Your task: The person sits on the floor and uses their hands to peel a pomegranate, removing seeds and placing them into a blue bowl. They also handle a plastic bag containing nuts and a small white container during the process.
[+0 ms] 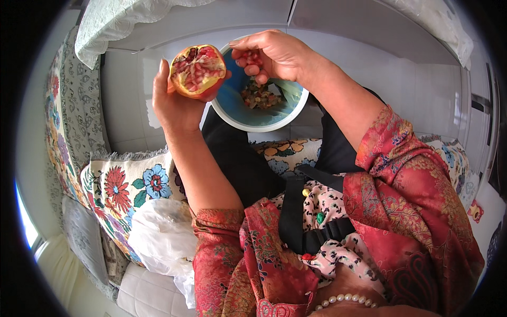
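Observation:
A cut pomegranate (198,73) rests in my left hand (180,107), its open face of red seeds and pale membrane turned up towards me. My right hand (277,51) is curled with the palm inward, cupping several loose pomegranate seeds (252,58) against the fingers. Both hands are raised at the rim of a round bin (257,128) with a pale rim and a blue-green inside. The right hand hangs over its opening, the left beside its left edge. Mixed food scraps (259,97) lie at the bottom of the bin.
The bin stands between my knees on grey floor tiles (122,115). I sit on a seat with a flowered cover (130,180). A white plastic bag (162,233) lies by my left elbow. Ahead is a grey panel (222,18) with a white lace cloth (111,23) hanging over it.

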Motion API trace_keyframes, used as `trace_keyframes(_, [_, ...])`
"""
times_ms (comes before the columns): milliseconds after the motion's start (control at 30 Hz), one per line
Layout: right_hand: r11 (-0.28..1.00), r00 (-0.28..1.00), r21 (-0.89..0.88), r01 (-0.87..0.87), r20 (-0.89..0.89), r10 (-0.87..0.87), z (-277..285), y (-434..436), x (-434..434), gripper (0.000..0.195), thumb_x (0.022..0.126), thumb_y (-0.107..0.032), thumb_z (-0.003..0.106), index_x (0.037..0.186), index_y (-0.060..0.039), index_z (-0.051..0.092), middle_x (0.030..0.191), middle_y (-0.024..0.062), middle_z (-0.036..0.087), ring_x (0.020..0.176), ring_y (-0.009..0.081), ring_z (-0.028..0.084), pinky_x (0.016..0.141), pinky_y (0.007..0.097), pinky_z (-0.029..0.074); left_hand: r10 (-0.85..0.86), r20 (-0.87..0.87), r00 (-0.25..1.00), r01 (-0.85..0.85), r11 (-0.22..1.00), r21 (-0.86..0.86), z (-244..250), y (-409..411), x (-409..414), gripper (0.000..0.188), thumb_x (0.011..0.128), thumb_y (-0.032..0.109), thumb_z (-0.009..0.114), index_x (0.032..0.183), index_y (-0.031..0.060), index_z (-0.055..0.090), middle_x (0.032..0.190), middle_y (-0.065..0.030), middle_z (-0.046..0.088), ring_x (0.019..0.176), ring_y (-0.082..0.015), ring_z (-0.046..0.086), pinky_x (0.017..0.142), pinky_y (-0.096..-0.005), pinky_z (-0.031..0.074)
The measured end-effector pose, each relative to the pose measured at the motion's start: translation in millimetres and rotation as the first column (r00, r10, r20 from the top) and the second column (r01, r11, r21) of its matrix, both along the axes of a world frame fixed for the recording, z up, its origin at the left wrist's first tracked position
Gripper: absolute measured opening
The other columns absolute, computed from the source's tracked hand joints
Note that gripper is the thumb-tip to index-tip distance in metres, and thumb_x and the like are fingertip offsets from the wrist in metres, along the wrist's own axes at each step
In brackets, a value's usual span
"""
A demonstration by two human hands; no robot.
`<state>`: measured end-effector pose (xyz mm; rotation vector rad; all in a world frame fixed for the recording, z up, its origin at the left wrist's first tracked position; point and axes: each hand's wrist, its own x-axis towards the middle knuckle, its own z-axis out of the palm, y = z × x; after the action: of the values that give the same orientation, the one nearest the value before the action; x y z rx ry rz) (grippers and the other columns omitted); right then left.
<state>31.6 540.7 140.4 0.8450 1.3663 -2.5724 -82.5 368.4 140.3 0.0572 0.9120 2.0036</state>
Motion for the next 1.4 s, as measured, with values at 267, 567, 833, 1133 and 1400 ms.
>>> trace_keyframes(267, [0.998,0.998,-0.039,0.048,-0.037,-0.050,1,9,1,0.022,0.091,-0.018,0.056,0.092,0.0035,0.061,0.074,0.0072,0.057,0.059,0.0139,0.056,0.042,0.0265,0.038,-0.184,-0.117,0.976,0.207,0.948,0.241,-3,-5,3,0.058,0.090,0.033,0.055,0.132,-0.0044,0.042,0.123,-0.0248,0.054,0.103,-0.0468,0.058,0.058,-0.0350,0.045])
trace_keyframes(567, [0.992,0.994,0.124,0.035,-0.104,-0.022,16,2,5,0.021,0.087,-0.011,0.058,0.099,0.0068,0.062,0.079,0.0121,0.061,0.063,0.0170,0.062,0.044,0.0288,0.050,-0.029,0.005,1.000,0.028,0.986,0.167,0,-2,3,0.064,0.094,0.058,0.040,0.122,0.0010,0.049,0.112,-0.0214,0.059,0.093,-0.0399,0.060,0.056,-0.0390,0.045])
trace_keyframes(833, [0.973,0.978,0.230,0.033,-0.208,0.016,15,3,5,0.024,0.084,-0.014,0.063,0.095,0.0061,0.063,0.076,0.0088,0.061,0.060,0.0120,0.059,0.040,0.0236,0.046,-0.097,-0.029,0.995,0.093,0.989,-0.116,3,3,1,0.064,0.094,0.052,0.039,0.113,-0.0075,0.054,0.099,-0.0291,0.062,0.086,-0.0432,0.063,0.053,-0.0423,0.050])
trace_keyframes(1133, [0.940,0.981,0.327,-0.100,-0.127,0.148,19,-10,6,0.021,0.081,-0.014,0.068,0.089,0.0046,0.064,0.065,0.0045,0.058,0.046,0.0070,0.051,0.036,0.0200,0.040,-0.072,-0.066,0.995,0.054,0.968,-0.243,-3,8,2,0.042,0.091,0.038,0.053,0.096,-0.0022,0.061,0.083,-0.0161,0.067,0.068,-0.0284,0.068,0.044,-0.0396,0.054])
trace_keyframes(1400, [0.909,0.978,0.406,-0.093,-0.133,0.160,19,-15,7,0.020,0.083,-0.012,0.067,0.091,0.0058,0.065,0.061,0.0032,0.057,0.045,0.0048,0.049,0.036,0.0185,0.038,-0.115,-0.063,0.991,0.086,0.936,-0.342,-2,11,6,0.051,0.092,0.046,0.051,0.097,-0.0045,0.061,0.081,-0.0176,0.067,0.065,-0.0279,0.068,0.045,-0.0348,0.056])
